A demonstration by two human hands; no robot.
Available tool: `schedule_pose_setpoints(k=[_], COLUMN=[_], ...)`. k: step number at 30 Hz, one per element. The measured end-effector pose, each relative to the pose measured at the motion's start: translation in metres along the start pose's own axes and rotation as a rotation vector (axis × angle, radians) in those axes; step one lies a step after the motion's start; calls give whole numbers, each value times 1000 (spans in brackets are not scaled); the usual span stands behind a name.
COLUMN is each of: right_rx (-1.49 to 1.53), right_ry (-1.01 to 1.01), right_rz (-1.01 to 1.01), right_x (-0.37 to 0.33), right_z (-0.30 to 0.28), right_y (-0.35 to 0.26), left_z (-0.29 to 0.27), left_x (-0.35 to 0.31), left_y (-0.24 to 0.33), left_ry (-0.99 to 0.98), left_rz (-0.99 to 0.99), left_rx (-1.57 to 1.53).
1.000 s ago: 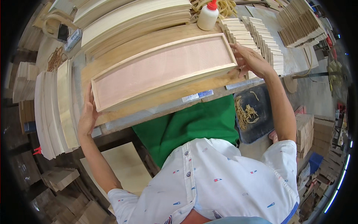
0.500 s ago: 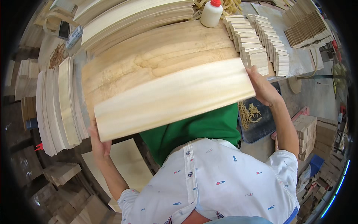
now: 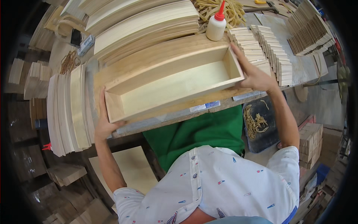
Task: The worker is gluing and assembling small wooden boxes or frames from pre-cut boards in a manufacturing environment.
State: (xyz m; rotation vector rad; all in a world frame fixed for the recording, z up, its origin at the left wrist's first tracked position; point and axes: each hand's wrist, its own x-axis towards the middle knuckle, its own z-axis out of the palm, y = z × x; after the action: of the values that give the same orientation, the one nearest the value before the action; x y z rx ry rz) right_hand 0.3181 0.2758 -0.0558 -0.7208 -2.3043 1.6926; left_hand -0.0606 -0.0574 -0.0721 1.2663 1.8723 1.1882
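Note:
A long, shallow wooden box of pale wood is held between my two hands over the workbench, its open side facing up. My left hand grips the left end, thumb along the near corner and fingers up the end wall. At the other end my right hand clasps the short wall, with fingers reaching to the far corner. Under the box lies a wide wooden board, mostly covered by it. Just beyond the box's far right corner stands a white glue bottle with a red nozzle.
Stacked long boards fill the far side, and upright boards stand at left. Rows of small wooden slats lie at right. Yellowish bands pile behind the bottle. A dark tray with bands sits below the bench's right side.
The box has turned over: its flat pale bottom faced up before, and now its open inside does. It has also moved farther from my body, over the board.

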Motion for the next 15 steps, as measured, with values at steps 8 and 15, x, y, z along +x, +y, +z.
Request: schedule_pose_setpoints(k=[8,15], right_rx=[103,-70], right_ry=[-21,180], right_rz=[18,67], right_x=[-11,7], right_z=[-10,13], right_y=[1,3], left_z=[9,30], left_x=[-5,5], left_y=[-8,1], left_ry=[247,350], left_rz=[-100,-283], left_rx=[-453,-401])
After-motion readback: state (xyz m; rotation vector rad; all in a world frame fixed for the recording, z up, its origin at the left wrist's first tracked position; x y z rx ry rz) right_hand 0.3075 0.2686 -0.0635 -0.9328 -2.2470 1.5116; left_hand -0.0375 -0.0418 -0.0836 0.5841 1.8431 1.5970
